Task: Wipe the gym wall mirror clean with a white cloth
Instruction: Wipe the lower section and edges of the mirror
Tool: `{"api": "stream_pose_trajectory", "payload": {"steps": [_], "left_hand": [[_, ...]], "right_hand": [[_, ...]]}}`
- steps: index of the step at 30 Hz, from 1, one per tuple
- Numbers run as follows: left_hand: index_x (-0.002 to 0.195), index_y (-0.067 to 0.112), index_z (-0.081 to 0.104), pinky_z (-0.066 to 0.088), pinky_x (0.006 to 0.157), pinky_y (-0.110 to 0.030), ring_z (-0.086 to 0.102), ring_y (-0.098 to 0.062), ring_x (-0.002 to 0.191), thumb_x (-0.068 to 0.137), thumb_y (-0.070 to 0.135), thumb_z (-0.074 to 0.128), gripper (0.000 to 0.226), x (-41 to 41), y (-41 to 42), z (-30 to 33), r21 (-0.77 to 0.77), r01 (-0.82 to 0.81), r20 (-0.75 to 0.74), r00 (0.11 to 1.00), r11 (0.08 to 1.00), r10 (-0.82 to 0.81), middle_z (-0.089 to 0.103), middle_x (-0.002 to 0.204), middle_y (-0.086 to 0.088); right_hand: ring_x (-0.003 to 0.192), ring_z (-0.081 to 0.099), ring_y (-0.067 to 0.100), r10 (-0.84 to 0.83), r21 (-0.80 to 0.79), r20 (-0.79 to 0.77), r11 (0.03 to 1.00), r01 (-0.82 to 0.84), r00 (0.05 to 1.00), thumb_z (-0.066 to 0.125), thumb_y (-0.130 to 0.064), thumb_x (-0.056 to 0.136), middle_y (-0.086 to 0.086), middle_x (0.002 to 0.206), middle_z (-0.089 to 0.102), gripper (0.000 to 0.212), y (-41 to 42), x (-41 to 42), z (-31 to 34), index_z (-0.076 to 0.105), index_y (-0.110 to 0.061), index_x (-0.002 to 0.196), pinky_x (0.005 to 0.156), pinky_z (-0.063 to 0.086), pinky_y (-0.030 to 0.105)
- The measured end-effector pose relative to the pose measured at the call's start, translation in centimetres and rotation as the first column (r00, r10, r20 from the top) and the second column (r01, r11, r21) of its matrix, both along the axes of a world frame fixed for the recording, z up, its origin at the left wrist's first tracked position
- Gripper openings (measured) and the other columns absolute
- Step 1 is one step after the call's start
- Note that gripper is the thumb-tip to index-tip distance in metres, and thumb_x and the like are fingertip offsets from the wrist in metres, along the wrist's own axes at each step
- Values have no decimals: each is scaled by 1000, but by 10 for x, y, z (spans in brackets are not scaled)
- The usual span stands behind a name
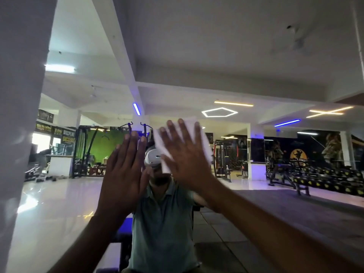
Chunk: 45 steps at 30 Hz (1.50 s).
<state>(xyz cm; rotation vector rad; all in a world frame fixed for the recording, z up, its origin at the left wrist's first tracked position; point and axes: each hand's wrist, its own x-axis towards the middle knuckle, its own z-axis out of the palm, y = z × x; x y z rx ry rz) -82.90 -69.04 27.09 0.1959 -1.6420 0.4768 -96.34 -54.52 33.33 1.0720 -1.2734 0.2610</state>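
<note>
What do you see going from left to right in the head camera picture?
White pillar → left hand flat on the mirror → right hand pressing the white cloth → dumbbell rack.

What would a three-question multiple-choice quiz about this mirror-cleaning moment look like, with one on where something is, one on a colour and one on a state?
1. Where is the white cloth?
A. Under the right hand
B. Under the left hand
C. On the floor

2. What colour is the shirt reflected in the mirror?
A. Red
B. Grey-green
C. Black

3. How are the fingers of the left hand?
A. Curled into a fist
B. Pinching the cloth
C. Straight, palm toward the glass

Answers:
1 A: the right hand is spread flat over the cloth against the mirror.
2 B: the reflected polo shirt is a muted grey-green.
3 C: the left hand's fingers are straight and hold nothing.
</note>
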Motion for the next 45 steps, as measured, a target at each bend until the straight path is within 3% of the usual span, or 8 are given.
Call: {"api": "stream_pose_trajectory", "payload": {"steps": [7, 10, 18, 24, 28, 36, 40, 45], "left_hand": [[167, 7, 19, 13, 131, -46, 8, -27, 163, 104, 31, 44, 71, 2, 3, 0, 12, -14, 4, 1000, 1000, 14, 12, 176, -13], [167, 7, 19, 15, 131, -48, 8, -28, 163, 103, 29, 47, 73, 2, 3, -1, 14, -15, -2, 1000, 1000, 15, 11, 176, -13], [164, 4, 29, 19, 128, -47, 18, -31, 162, 102, 32, 47, 70, 0, -1, 2, -7, 14, -41, 999, 1000, -14, 20, 174, -15], [130, 0, 59, 37, 95, -49, 53, -36, 122, 82, 26, 65, 55, 15, 22, 50, 22, -73, -142, 987, 997, 75, 59, 132, -21], [158, -2, 37, 26, 115, -50, 29, -34, 157, 97, 39, 44, 74, 1, 20, 103, 44, -109, -103, 988, 993, 113, 33, 167, -23], [165, 4, 25, 19, 123, -50, 14, -27, 163, 103, 48, 36, 77, -21, -1, 112, -3, -110, -150, 983, 994, 108, 18, 174, -17], [165, 5, 24, 19, 123, -49, 14, -27, 163, 104, 48, 37, 76, -22, 1, 110, 4, -125, -158, 980, 992, 124, 17, 174, -17], [166, 6, 23, 20, 124, -49, 14, -26, 163, 104, 49, 33, 76, -21, 1, 111, 14, -133, -172, 976, 991, 133, 16, 174, -15]], "right_hand": [[157, 20, 50, -22, -433, 546, 849, 304, 838, -4, -66, 105, 20, 174, 17, 88, 122, -104, 72, 17, -8, 168, 124, 18, 68], [159, 12, 49, 15, -478, 503, 837, 264, 864, 8, -68, 104, 15, 176, 9, 83, 69, -53, 65, 12, -17, 170, 126, 12, 67], [163, 0, 39, -44, 7, 41, 999, 44, 998, 28, -53, 109, 8, 178, 5, 69, 9, 2, 50, 13, -27, 170, 130, 2, 61], [159, 18, 45, -117, -292, 415, 922, 254, 902, 7, -66, 105, 15, 175, 17, 78, 122, -93, 93, 17, -23, 169, 127, 15, 64], [157, 20, 50, 85, -487, 593, 829, 273, 800, 5, -68, 98, 18, 173, 22, 86, 99, -67, 118, 24, -21, 168, 125, 16, 69], [163, 5, 35, -118, 24, 3, 993, 118, 993, 22, -60, 108, 4, 177, 11, 67, 46, -40, 122, 13, -34, 169, 130, 1, 60], [152, 32, 45, -187, -245, 306, 932, 268, 933, 0, -69, 102, 16, 170, 30, 82, 125, -109, 149, 23, -26, 168, 123, 22, 65], [156, 23, 48, 141, -580, 544, 775, 250, 827, -4, -73, 94, 14, 173, 24, 91, 77, -65, 155, 23, -28, 168, 126, 13, 67]]}}
